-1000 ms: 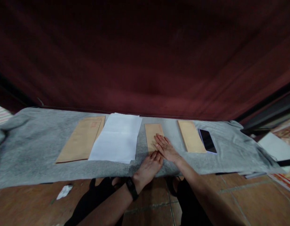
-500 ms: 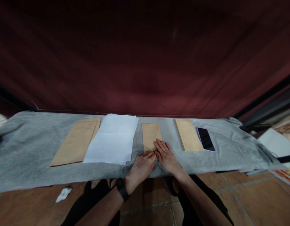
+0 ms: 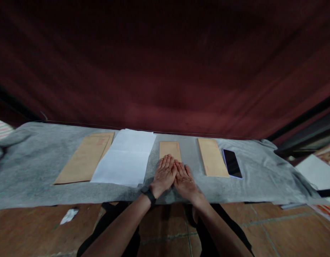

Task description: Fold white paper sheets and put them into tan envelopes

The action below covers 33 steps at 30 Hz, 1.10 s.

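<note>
A small brown envelope (image 3: pixel 169 147) lies flat on the grey cloth, its near half covered by both hands. My left hand (image 3: pixel 165 174), with a dark band at the wrist, rests palm down on it, fingers stretched out. Beside it, touching at the fingers, my right hand (image 3: pixel 184 180) lies flat on the envelope too, fingers extended. To the left is a pile of white paper sheets (image 3: pixel 124 157). A stack of similar brown envelopes (image 3: pixel 213 157) sits to the right.
Larger brown envelopes (image 3: pixel 81 159) lie at the left. A phone (image 3: pixel 232 163) with a purple edge is right of the envelope stack. The grey cloth (image 3: pixel 263 175) covers a narrow surface against a dark red backdrop (image 3: pixel 165 89). A crumpled white scrap (image 3: pixel 69 216) lies on the tiled floor.
My left hand has gone from curled fingers at the envelope's near edge to lying flat, further forward on it. My right hand stays flat beside it. The view has shifted slightly.
</note>
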Each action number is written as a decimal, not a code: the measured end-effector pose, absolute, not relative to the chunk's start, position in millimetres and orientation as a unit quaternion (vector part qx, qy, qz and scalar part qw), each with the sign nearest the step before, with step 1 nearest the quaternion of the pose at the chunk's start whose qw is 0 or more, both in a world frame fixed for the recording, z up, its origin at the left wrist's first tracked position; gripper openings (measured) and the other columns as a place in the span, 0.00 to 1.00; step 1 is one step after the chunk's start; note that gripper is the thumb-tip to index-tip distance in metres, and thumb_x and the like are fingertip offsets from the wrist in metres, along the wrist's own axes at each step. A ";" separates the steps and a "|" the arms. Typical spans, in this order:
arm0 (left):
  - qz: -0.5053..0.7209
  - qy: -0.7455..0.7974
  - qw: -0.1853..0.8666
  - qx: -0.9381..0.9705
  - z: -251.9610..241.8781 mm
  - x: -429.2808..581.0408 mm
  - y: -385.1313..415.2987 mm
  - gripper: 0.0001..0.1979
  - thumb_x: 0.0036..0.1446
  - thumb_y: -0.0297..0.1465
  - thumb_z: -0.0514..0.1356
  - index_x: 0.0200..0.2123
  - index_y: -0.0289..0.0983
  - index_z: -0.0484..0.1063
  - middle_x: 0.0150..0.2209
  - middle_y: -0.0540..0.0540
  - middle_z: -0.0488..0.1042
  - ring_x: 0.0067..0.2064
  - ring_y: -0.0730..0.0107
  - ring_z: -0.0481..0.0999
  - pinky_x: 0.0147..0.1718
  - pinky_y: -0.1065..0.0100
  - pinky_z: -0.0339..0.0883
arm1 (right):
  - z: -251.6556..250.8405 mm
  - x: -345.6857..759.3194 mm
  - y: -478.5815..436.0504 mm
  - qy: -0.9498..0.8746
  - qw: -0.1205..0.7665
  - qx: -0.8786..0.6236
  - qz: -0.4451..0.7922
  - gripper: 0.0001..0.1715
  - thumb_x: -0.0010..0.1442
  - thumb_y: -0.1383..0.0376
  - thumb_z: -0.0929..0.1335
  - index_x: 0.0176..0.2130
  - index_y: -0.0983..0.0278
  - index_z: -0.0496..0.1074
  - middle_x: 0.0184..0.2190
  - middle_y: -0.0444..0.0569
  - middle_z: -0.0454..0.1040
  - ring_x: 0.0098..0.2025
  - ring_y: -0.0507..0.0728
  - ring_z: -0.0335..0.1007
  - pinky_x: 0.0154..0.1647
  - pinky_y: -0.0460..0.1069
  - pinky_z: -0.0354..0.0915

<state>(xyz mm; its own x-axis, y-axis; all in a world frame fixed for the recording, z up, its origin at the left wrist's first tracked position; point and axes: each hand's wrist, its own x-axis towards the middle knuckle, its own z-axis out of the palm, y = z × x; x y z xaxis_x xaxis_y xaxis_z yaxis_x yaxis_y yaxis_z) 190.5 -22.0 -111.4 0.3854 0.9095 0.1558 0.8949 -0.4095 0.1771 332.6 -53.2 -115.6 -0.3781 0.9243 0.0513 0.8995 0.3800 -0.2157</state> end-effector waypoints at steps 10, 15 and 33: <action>0.121 0.560 0.071 0.816 -113.4 210.9 46.6 0.28 0.69 0.35 0.42 0.70 0.42 0.54 0.71 0.47 0.56 0.73 0.59 0.48 0.69 0.47 0.39 | -115.0 330.3 -50.8 -0.817 0.081 -0.562 0.102 0.33 0.73 0.56 0.53 0.67 0.72 0.60 0.69 0.60 0.56 0.74 0.63 0.43 0.73 0.64 0.41; 0.132 0.563 0.067 0.813 -115.7 211.2 60.4 0.28 0.69 0.34 0.42 0.71 0.44 0.53 0.71 0.47 0.56 0.73 0.59 0.48 0.69 0.46 0.38 | -112.7 330.5 -50.7 -0.815 0.083 -0.564 0.107 0.34 0.73 0.55 0.53 0.69 0.69 0.58 0.70 0.58 0.54 0.74 0.63 0.43 0.74 0.64 0.42; 0.128 0.538 0.030 0.832 -107.6 193.7 -3.6 0.31 0.71 0.46 0.43 0.70 0.39 0.54 0.73 0.42 0.51 0.73 0.55 0.46 0.70 0.49 0.37 | -110.0 359.1 -40.0 -0.823 0.104 -0.546 0.116 0.31 0.72 0.61 0.54 0.70 0.66 0.55 0.71 0.53 0.54 0.73 0.59 0.49 0.72 0.59 0.47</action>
